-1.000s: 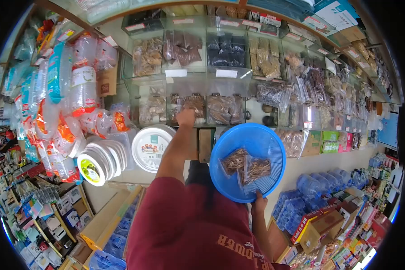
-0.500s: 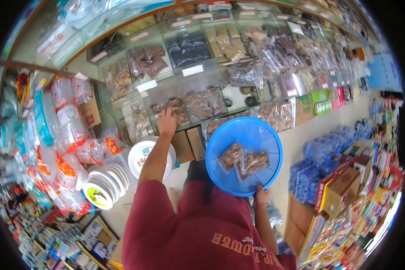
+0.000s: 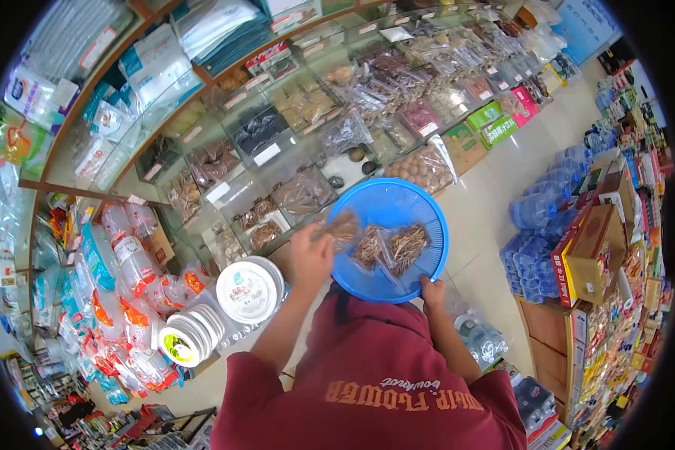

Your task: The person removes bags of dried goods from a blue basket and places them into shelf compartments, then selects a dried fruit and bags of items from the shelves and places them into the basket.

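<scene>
left hand (image 3: 313,251) pinches a motion-blurred brown packet (image 3: 343,229) at the left edge of a blue basket (image 3: 394,196), where two bagged packets (image 3: 406,246) lie side by side; the maroon shirt (image 3: 382,345) reads "flower" and "bowknot" upside down; right hand (image 3: 431,291) grips the basket's near rim.

Bright light, dark fisheye-warped edges

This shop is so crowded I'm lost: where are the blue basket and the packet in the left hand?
Blue basket (image 3: 397,201): head view, on its bare inner wall.
Packet (image 3: 343,229) in the left hand (image 3: 312,253): head view, on the packet's blurred middle.
</scene>
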